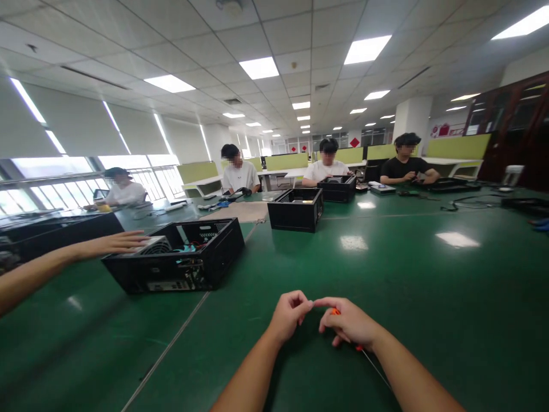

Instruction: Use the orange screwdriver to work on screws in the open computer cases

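Observation:
My left hand [290,313] and my right hand [348,324] meet low over the green table [429,297], fingertips touching. My right hand is closed around a small orange-handled screwdriver [335,312]; its thin shaft runs back under my wrist toward the lower right. My left hand's fingers are curled in a pinch at the tool's front end; what they hold is too small to see. An open black computer case [180,257] lies on its side to the left, beyond my hands.
A co-worker's arm [64,260] reaches in from the left, its hand flat on that case's fan. Two more black cases [295,209] [338,187] stand farther back. Several people sit along the far edge. Cables and devices lie at the far right.

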`<state>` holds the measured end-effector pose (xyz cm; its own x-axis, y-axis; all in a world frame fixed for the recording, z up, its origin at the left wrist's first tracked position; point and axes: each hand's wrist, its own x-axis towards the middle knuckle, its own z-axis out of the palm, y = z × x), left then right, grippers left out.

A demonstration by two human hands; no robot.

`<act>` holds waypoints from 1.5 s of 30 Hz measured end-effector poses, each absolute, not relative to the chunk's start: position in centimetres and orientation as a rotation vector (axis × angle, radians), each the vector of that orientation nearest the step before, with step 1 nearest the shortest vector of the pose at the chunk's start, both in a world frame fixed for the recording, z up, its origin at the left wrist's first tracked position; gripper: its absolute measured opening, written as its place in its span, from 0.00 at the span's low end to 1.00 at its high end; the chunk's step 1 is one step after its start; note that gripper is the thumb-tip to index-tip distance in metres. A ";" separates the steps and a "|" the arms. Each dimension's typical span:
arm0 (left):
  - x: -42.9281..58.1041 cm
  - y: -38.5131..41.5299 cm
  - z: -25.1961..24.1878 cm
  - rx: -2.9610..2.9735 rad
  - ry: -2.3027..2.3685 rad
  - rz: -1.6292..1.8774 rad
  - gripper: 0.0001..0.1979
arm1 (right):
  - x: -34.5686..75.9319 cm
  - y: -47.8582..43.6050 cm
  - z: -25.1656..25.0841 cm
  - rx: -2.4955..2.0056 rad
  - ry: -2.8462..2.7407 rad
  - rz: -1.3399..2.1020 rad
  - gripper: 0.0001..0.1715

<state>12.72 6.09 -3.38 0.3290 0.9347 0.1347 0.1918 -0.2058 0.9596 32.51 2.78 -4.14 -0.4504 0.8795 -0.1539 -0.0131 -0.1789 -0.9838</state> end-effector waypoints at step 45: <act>14.0 7.3 -4.0 1.368 1.089 0.990 0.33 | 44.9 24.6 7.9 -2.272 -1.562 0.013 0.15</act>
<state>13.97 7.27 -4.04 0.2357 0.9718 -0.0128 0.0790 -0.0060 0.9969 44.92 24.59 7.92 0.3813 0.9015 0.2049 0.8978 -0.3083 -0.3144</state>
